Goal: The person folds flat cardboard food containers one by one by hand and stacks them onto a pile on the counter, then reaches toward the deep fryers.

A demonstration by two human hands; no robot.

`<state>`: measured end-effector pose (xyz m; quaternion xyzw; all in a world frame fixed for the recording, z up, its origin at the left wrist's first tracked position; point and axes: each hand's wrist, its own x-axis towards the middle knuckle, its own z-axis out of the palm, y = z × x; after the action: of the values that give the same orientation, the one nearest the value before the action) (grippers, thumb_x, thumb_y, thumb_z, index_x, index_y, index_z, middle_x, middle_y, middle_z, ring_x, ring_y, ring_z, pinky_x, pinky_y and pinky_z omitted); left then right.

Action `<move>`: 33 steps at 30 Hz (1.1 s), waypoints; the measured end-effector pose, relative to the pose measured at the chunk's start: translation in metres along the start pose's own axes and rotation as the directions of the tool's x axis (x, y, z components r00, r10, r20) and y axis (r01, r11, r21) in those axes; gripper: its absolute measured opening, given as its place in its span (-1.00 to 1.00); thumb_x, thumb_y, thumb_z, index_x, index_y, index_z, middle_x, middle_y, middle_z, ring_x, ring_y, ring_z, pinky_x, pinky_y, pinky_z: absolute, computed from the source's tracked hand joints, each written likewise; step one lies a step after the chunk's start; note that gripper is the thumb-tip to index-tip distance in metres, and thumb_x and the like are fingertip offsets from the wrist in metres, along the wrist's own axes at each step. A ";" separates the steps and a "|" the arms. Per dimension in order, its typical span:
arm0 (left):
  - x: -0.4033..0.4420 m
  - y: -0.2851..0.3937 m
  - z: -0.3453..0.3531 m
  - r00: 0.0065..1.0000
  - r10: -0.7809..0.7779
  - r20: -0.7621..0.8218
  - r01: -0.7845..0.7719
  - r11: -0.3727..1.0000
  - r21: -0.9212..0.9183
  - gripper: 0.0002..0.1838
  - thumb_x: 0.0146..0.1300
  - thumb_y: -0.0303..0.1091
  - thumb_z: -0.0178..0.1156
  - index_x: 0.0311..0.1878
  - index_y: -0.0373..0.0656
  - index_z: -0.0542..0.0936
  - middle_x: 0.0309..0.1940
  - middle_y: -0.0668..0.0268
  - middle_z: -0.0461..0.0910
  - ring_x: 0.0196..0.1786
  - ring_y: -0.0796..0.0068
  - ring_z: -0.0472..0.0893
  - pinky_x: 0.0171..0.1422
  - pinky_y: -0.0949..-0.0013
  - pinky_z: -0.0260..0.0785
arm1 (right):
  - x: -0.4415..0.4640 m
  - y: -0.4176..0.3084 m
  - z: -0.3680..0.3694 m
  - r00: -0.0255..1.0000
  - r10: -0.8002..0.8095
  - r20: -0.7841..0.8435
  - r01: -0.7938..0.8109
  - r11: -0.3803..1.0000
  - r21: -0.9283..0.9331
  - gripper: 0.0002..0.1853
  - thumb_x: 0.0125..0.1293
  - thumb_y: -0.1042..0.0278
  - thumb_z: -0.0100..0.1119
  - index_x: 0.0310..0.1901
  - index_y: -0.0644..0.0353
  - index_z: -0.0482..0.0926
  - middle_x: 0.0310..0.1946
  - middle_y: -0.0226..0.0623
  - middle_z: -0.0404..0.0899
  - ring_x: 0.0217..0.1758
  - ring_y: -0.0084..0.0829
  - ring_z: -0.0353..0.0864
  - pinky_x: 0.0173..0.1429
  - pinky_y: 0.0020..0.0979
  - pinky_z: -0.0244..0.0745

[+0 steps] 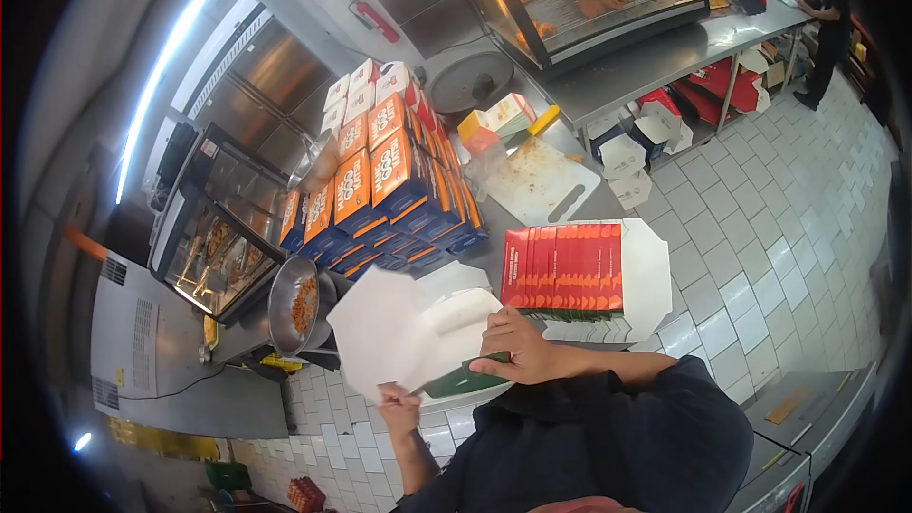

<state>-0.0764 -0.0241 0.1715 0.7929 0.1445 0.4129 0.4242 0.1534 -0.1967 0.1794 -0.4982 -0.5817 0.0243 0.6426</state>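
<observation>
At the near side of the counter, white carton sits part-open between both hands, just left of the stack of red boxes. Step in hand reads as bending card along its creases. To do it well: right hand anchors the wall, left hand swings the broad white panel. Bend on the scored line, not mid-panel; card this thin probably buckles if pulled from one corner only, so spread the load along the edge. Watch the green flap at the near side: best lined up flat before any pressure, else it likely jams or creases wrong. Elbow room on the right is tight, worth not nudging the red stack. Pose: left grip is a fingertip pinch on the panel's lower corner, knuckles low, left forearm rising from below. Right grip is curled over the carton's near right edge, fingers bent, apparently pinching card by the green flap; exact thumb contact I can't tell. Right forearm runs in almost level from the right, wrist close to straight. Hands are well apart, left one lower.
</observation>
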 end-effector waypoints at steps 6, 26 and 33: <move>0.022 0.036 0.009 0.990 -0.143 -0.013 0.141 0.986 -0.093 -0.71 0.14 -0.38 0.50 -0.34 -0.05 0.49 -0.36 0.41 0.54 -0.28 0.60 0.51 -0.11 0.43 0.41 | 0.002 -0.007 0.000 0.998 -0.012 -0.058 0.010 0.999 -0.041 -0.74 0.22 0.21 0.43 -0.51 0.06 0.57 -0.60 -0.53 0.39 -0.42 -0.43 0.33 -0.15 -0.33 0.12; 0.047 0.050 0.104 0.908 0.393 0.142 -0.407 0.910 0.084 0.16 -0.05 -0.27 0.61 0.56 -0.13 0.09 0.12 0.08 0.47 0.24 0.27 0.43 0.23 0.08 0.34 | -0.005 -0.010 0.015 0.899 0.287 -0.332 -0.187 0.935 0.302 -0.79 0.38 0.37 0.26 -0.38 0.28 0.53 -0.49 -0.22 0.45 -0.48 -0.46 0.35 -0.35 -0.38 0.28; 0.033 -0.012 0.123 0.995 0.073 -0.068 -0.093 0.933 -0.347 0.09 0.10 -0.17 0.38 0.51 -0.21 -0.16 0.31 0.11 0.27 0.26 0.19 0.45 0.37 0.09 0.33 | -0.003 -0.010 -0.042 0.967 0.108 0.230 -0.072 0.985 -0.158 -0.60 0.23 0.04 0.39 -0.24 0.29 0.61 -0.36 -0.17 0.64 -0.18 -0.20 0.70 0.28 -0.21 0.42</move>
<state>0.0407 -0.0654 0.1427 0.6988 0.0465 0.4708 0.5366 0.1794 -0.2289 0.1911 -0.5639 -0.6313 0.0696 0.5278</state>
